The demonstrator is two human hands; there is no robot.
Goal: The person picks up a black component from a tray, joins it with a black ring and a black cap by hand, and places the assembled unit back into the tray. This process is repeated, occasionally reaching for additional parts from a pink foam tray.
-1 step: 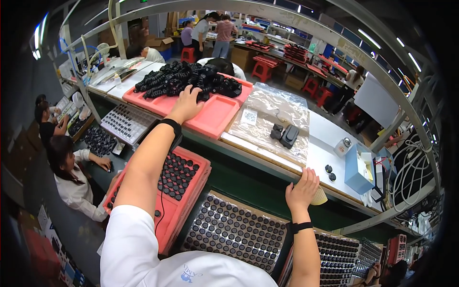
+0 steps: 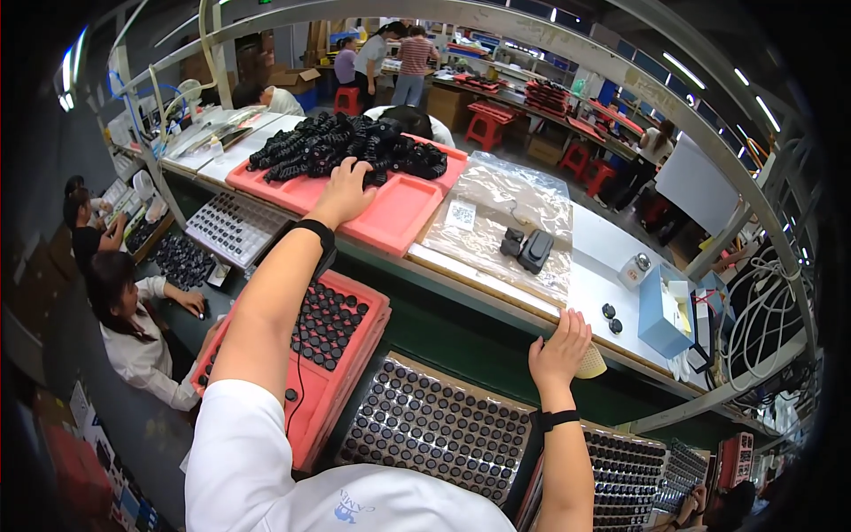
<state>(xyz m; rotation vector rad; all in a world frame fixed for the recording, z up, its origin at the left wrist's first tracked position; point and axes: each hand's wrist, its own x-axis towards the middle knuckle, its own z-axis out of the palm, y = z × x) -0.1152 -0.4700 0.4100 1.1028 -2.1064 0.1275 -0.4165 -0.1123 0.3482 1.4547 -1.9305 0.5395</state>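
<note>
A heap of black, ribbed, coil-like parts [image 2: 306, 151] fills much of the pink tray [image 2: 394, 213] on the bench. My left hand [image 2: 346, 191] reaches over the tray's near edge, its curled fingers on one of these parts at the heap's near right side. Exactly how it is gripped is partly hidden. My right hand [image 2: 558, 350] is raised at the bench's front edge, fingers close together, with a pale yellow dotted piece [image 2: 591, 362] in it, sticking out past the palm. Black wristbands circle both wrists.
Clear plastic sheeting [image 2: 496, 208] with black blocks [image 2: 535, 252] lies right of the tray. Beyond it are round black caps [image 2: 615, 326] and a blue box [image 2: 665, 315]. Below are pink trays [image 2: 355, 332] and a panel of round black parts [image 2: 434, 426]. A co-worker [image 2: 146, 328] sits left.
</note>
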